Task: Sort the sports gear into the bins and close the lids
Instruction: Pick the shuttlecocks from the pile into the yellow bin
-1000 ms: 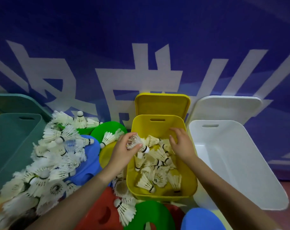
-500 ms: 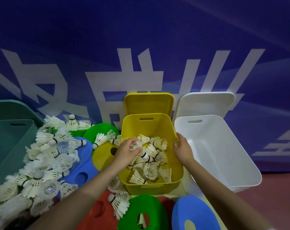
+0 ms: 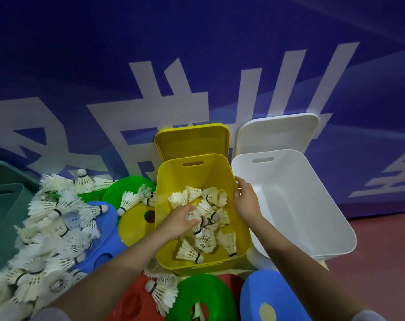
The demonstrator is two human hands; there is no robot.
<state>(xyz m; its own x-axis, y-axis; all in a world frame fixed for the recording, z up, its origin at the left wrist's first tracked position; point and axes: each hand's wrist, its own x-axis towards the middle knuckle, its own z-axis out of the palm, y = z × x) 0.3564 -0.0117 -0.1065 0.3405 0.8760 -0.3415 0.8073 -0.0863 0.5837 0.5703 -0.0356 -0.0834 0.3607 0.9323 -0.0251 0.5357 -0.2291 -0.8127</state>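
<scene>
A yellow bin (image 3: 173,181) stands open in the middle, its lid (image 3: 192,140) leaning on the wall behind it, with several white shuttlecocks (image 3: 208,230) inside. My left hand (image 3: 177,222) is down inside the bin and holds a small bunch of shuttlecocks (image 3: 193,215) over the ones lying there. My right hand (image 3: 246,201) grips the bin's right rim. A large heap of shuttlecocks (image 3: 53,230) lies to the left on flat coloured disc markers (image 3: 132,223). An open white bin (image 3: 312,212) stands to the right with nothing in it.
A teal bin (image 3: 2,216) sits at the far left. Red (image 3: 127,304), green (image 3: 201,295) and blue (image 3: 264,297) disc markers lie in front of the bins, with a few shuttlecocks (image 3: 162,293) among them. A blue banner wall (image 3: 197,66) rises right behind the bins. Red floor (image 3: 382,262) shows at right.
My left hand has gone lower into the yellow bin with the shuttlecocks. My right hand has moved from inside the bin to its right rim. The view has swung left and drawn closer.
</scene>
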